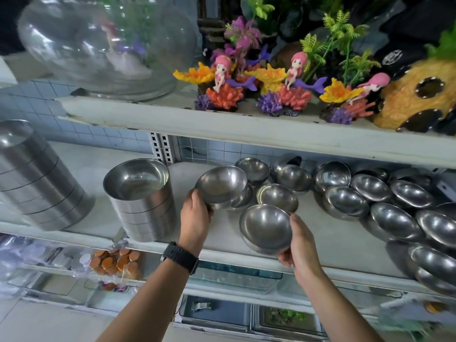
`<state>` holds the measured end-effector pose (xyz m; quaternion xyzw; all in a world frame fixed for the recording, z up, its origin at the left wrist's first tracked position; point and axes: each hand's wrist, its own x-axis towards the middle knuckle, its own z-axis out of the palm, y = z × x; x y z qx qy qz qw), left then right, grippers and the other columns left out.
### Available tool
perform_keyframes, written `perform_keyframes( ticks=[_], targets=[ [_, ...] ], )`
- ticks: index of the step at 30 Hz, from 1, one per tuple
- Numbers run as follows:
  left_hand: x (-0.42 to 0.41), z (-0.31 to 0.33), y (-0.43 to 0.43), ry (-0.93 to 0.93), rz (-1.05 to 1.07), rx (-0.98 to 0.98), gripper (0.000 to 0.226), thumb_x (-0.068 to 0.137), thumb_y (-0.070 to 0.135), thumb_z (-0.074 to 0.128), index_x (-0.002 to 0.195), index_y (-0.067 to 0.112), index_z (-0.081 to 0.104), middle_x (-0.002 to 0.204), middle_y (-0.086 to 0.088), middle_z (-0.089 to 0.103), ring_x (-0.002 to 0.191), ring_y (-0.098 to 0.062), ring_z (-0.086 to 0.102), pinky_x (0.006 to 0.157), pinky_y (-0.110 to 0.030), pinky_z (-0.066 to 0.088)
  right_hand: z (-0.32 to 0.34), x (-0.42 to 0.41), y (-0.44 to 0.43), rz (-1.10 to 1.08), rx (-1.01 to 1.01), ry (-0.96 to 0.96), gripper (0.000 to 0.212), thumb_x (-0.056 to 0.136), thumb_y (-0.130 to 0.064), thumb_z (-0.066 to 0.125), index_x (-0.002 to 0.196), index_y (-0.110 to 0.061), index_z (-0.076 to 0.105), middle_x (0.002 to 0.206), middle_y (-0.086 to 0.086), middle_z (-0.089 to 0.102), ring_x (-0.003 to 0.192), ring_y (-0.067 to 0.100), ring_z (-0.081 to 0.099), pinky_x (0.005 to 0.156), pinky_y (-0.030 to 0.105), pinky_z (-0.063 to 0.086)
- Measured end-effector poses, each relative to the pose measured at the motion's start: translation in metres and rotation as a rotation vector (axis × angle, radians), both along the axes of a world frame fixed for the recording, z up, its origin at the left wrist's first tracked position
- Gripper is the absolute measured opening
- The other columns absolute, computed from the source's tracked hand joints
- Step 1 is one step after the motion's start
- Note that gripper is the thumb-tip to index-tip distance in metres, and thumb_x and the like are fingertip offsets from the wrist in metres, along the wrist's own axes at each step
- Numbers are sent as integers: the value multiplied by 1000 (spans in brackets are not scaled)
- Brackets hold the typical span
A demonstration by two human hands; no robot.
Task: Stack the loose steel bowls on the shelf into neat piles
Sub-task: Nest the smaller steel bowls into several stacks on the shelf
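Observation:
On the white middle shelf [222,233] lie several loose round steel bowls [345,201], spread from the centre to the right edge. My left hand [196,214] grips the near rim of one steel bowl [220,185], tilted and lifted above another bowl [244,197] partly hidden behind it. My right hand [299,245] holds a second steel bowl [266,228] by its right side, near the shelf's front edge. A neat pile of straight-sided steel bowls [143,201] stands left of my hands, and a taller pile [32,178] stands at the far left.
The upper shelf [222,124] overhangs the bowls and carries a glass fishbowl [106,45] and coloured aquarium ornaments [278,95]. Below the middle shelf are clear plastic boxes [237,277] and bags with orange pieces [116,262]. Tiled wall lies behind.

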<state>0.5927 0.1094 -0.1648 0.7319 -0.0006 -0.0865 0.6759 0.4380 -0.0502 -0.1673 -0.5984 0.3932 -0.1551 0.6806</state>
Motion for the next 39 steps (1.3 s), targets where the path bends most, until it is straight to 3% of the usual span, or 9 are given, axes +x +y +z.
perform_keyframes(
  ticks=[3, 6, 13, 17, 21, 25, 27, 30, 39],
  targets=[
    [-4, 2, 13, 4, -16, 9, 46, 96, 42, 31, 92, 6, 59, 61, -4, 55, 60, -22, 50, 62, -40, 40, -11, 7, 14, 6, -21, 28, 34, 108, -44, 35, 111, -28, 65, 48, -3, 47, 34, 11, 37, 35, 18, 24],
    [-8, 1, 25, -25, -35, 30, 43, 105, 33, 30, 92, 5, 60, 58, -2, 54, 58, -21, 50, 60, -36, 41, -21, 14, 27, 18, -44, 25, 33, 108, -43, 34, 120, -30, 61, 46, -3, 46, 34, 11, 34, 38, 19, 25],
    [-16, -5, 40, -95, -85, 181, 33, 104, 20, 30, 90, 9, 58, 70, -7, 63, 71, -34, 62, 70, -46, 52, -31, 29, 45, 117, -151, -6, 28, 109, -42, 32, 115, -43, 59, 59, 16, 50, 40, 23, 41, 41, 30, 38],
    [-20, -9, 40, -106, -78, 217, 39, 105, 30, 28, 88, 12, 59, 70, -4, 62, 72, -30, 61, 75, -45, 52, -34, 39, 48, 168, -203, -14, 31, 110, -40, 30, 106, -48, 59, 51, 11, 54, 43, 27, 46, 45, 36, 42],
    [-22, -18, 40, -105, -99, 267, 37, 105, 31, 28, 101, 18, 62, 85, -6, 68, 87, -34, 67, 80, -46, 56, -38, 47, 46, 231, -232, -6, 34, 110, -40, 28, 123, -34, 58, 51, 9, 59, 40, 26, 51, 39, 32, 43],
    [-23, -29, 41, -155, -117, 399, 33, 107, 19, 30, 117, 12, 60, 104, -11, 68, 96, -32, 64, 75, -33, 46, -41, 52, 43, 274, -219, 26, 39, 110, -40, 26, 130, -28, 57, 54, 15, 62, 39, 24, 55, 35, 28, 40],
    [-24, -32, 42, -164, -117, 475, 39, 108, 26, 31, 124, 5, 59, 111, -16, 68, 102, -35, 64, 81, -36, 49, -42, 54, 42, 295, -209, 32, 37, 110, -38, 27, 130, -29, 57, 55, 15, 63, 41, 26, 57, 35, 29, 41],
    [-23, -29, 42, -140, -117, 532, 46, 107, 34, 29, 126, 4, 59, 112, -18, 67, 106, -37, 63, 91, -42, 50, -44, 58, 39, 325, -195, 62, 37, 111, -36, 27, 129, -26, 58, 55, 15, 64, 45, 30, 60, 35, 29, 41],
    [-24, -25, 37, -219, -183, 720, 47, 107, 35, 27, 128, 7, 58, 110, -17, 69, 102, -37, 64, 87, -43, 50, -46, 63, 33, 342, -76, 131, 34, 111, -38, 28, 131, -32, 55, 70, 34, 67, 53, 34, 62, 37, 29, 44]
  ],
)
